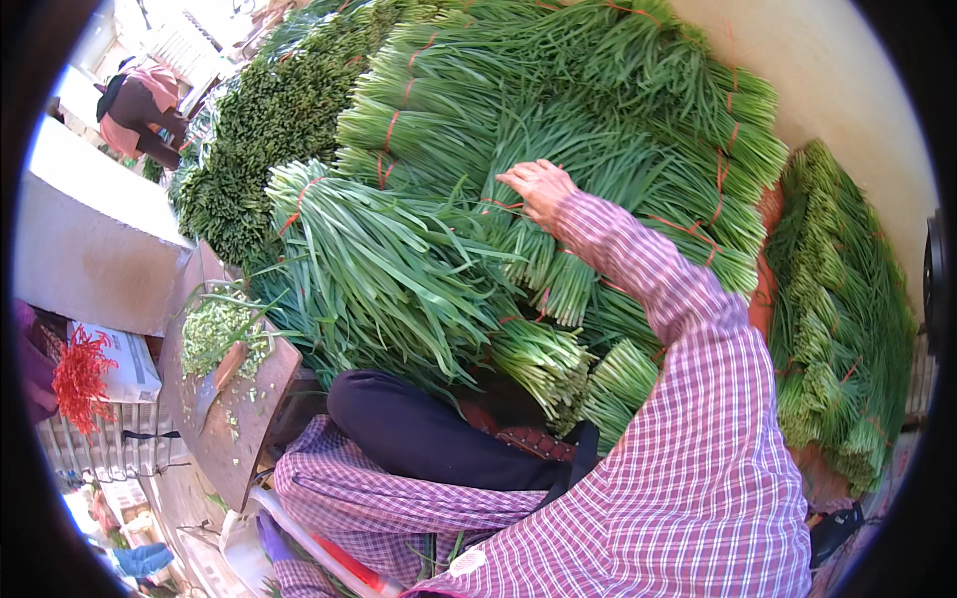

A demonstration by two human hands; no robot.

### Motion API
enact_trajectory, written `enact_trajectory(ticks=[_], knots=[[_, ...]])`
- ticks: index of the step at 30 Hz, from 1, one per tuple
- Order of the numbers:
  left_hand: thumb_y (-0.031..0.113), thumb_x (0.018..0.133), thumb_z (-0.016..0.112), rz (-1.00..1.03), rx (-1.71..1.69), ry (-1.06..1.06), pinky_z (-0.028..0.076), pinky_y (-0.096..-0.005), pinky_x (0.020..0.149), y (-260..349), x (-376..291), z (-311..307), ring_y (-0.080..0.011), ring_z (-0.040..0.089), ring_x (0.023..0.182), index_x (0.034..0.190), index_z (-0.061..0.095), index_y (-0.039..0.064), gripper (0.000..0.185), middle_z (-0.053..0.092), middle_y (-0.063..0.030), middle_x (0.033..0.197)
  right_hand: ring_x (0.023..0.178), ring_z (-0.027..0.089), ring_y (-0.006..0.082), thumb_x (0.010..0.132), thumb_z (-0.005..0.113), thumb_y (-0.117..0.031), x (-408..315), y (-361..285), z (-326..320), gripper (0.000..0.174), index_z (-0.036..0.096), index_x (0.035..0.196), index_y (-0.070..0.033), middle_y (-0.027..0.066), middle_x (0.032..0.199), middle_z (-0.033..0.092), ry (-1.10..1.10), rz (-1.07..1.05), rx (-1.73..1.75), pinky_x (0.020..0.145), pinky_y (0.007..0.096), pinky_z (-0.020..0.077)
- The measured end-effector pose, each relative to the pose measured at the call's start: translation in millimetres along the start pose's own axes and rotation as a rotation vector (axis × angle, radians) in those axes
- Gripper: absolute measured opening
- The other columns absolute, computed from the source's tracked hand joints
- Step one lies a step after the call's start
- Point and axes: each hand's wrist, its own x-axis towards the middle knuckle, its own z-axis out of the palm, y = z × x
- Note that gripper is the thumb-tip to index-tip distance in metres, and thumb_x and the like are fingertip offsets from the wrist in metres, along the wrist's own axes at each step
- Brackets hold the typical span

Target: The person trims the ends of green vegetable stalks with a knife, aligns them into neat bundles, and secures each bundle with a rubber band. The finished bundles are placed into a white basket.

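Note:
My right hand [540,190] rests on the green leaves of bundled garlic chives [591,161], fingers stretched to the left and somewhat apart. Red ties band these bundles, and one tie lies just below my fingers. A larger bundle of broad green leaves [374,254], tied near its pale end, lies to the left of that hand. Cut-stem bundles [542,366] sit below my right forearm. At the lower left my left hand [275,540], in purple, is partly hidden behind a pale and red curved bar [329,553]; its fingers are unclear.
A knife with a wooden handle [230,365] lies on a board [247,418] beside chopped pale-green pieces [217,329]. Red ties [82,374] hang at the left by a white box [138,366]. More bundles [830,299] lie along the right wall. A person [142,105] bends over at the upper left.

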Motion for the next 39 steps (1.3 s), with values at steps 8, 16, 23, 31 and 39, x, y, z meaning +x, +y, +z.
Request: enact_trajectory(ticks=[8, 16, 23, 31, 39], knots=[[0.046, 0.097, 0.056, -0.047, 0.104, 0.294, 0.05, -0.0389, 0.087, -16.7, -43.2, -41.7, -0.0235, 0.058, 0.109, 0.135, 0.052, 0.009, 0.053, 0.058, -0.0111, 0.121, 0.142, 0.037, 0.0171, 0.083, 0.066, -0.033, 125.2, 60.0, 93.9, 0.066, 0.043, 0.146, -0.027, -0.0003, 0.146, 0.047, -0.563, -0.242, -0.328, 0.107, 0.0553, 0.0346], [0.046, 0.095, 0.057, -0.075, 0.162, 0.432, 0.049, -0.0381, 0.084, -13.4, -61.9, -60.7, -0.0243, 0.059, 0.106, 0.134, 0.052, 0.011, 0.052, 0.058, -0.0103, 0.117, 0.119, 0.055, 0.0236, 0.039, 0.094, -0.034, 109.2, 63.0, 64.5, 0.1, 0.054, 0.13, -0.021, 0.005, 0.12, 0.059, -0.495, -0.32, -0.284, 0.099, 0.0397, 0.0431], [0.05, 0.094, 0.061, -0.078, -0.074, 0.543, 0.048, -0.0364, 0.085, 17.4, -61.1, -50.4, -0.0232, 0.06, 0.103, 0.136, 0.051, 0.014, 0.056, 0.058, -0.0072, 0.116, 0.11, 0.058, 0.0298, 0.05, 0.091, -0.028, 75.2, 60.8, -3.4, 0.088, 0.051, 0.127, -0.017, 0.008, 0.108, 0.061, -0.218, -0.048, -0.292, 0.094, 0.041, 0.0492], [0.02, 0.094, 0.066, 0.328, 0.036, 0.165, 0.05, -0.0285, 0.086, 132.7, -20.4, 27.1, -0.0186, 0.063, 0.104, 0.141, 0.048, 0.005, 0.052, 0.062, -0.0076, 0.119, 0.114, 0.061, 0.0284, 0.059, 0.089, -0.038, 38.2, 47.0, -191.0, 0.084, 0.048, 0.13, -0.02, 0.0104, 0.119, 0.062, 0.322, 0.39, -0.198, 0.091, 0.0433, 0.0532], [0.019, 0.076, 0.082, 0.907, 0.051, -0.618, 0.033, -0.0383, 0.113, 258.8, -146.2, 265.9, -0.0238, 0.048, 0.134, 0.15, 0.033, -0.003, 0.092, 0.048, -0.0176, 0.146, 0.101, 0.068, 0.0297, 0.061, 0.087, -0.045, 12.8, -152.2, -295.7, 0.09, 0.05, 0.129, 0.002, 0.0206, 0.111, 0.068, 0.498, 0.009, 0.636, 0.093, 0.0379, 0.0511]])
